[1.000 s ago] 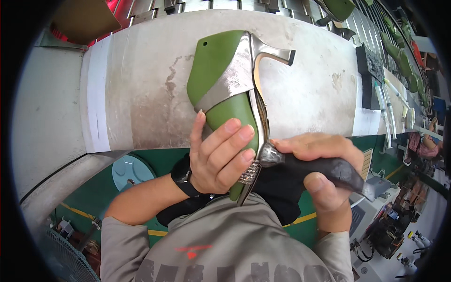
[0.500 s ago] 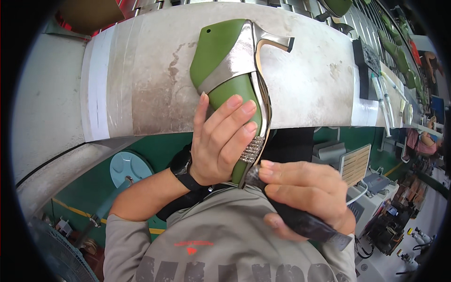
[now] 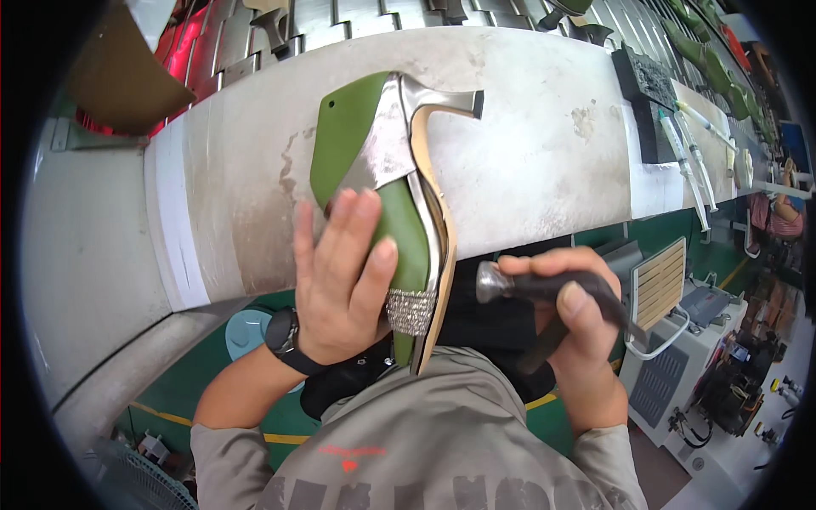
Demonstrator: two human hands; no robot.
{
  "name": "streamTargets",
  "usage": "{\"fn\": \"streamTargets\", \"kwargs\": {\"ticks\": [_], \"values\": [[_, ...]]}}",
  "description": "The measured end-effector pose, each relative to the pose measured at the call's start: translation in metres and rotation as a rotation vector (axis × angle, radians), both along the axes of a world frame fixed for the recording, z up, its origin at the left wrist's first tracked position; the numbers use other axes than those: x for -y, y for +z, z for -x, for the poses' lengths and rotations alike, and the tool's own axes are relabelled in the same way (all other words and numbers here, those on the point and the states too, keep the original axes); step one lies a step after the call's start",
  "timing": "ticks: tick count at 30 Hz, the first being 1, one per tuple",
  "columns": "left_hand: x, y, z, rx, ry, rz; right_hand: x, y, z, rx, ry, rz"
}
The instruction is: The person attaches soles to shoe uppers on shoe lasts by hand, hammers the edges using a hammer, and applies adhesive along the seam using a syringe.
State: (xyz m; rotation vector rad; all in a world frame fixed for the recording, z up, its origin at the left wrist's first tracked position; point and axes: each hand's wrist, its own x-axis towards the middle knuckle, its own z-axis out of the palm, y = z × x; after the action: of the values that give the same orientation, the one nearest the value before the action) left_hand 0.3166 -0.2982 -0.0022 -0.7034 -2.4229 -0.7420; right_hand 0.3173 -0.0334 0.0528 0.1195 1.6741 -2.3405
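Note:
A green high-heeled shoe [image 3: 361,144] on a last lies tipped on its side, silver heel pointing right, its toe end toward my body. A glittery strap band [image 3: 411,311] crosses it near the toe. My left hand [image 3: 340,280] presses flat on the green upper, a black watch on its wrist. My right hand [image 3: 565,314] grips a small hammer [image 3: 544,293] with a dark handle; its round metal head sits just right of the sole edge, a little apart from it.
The shoe rests on a worn grey workbench [image 3: 527,161]. A black block [image 3: 650,93] and syringe-like tubes [image 3: 680,144] lie at the bench's right end. More green shoes [image 3: 705,51] stand at the far right. A white machine [image 3: 688,340] stands lower right.
My right hand with the hammer dropped below the shoe's toe, then came back up to the right of the sole. My left hand stays on the upper.

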Motion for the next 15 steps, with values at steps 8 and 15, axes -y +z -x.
{"fn": "streamTargets", "kwargs": {"ticks": [8, 15], "values": [[-0.004, -0.01, 0.01, 0.059, 0.072, 0.024, 0.012, 0.004, 0.056, 0.058, 0.171, -0.036], [-0.003, -0.011, 0.008, 0.077, 0.074, 0.033, 0.018, 0.033, 0.111, 0.052, 0.453, -0.204]]}}
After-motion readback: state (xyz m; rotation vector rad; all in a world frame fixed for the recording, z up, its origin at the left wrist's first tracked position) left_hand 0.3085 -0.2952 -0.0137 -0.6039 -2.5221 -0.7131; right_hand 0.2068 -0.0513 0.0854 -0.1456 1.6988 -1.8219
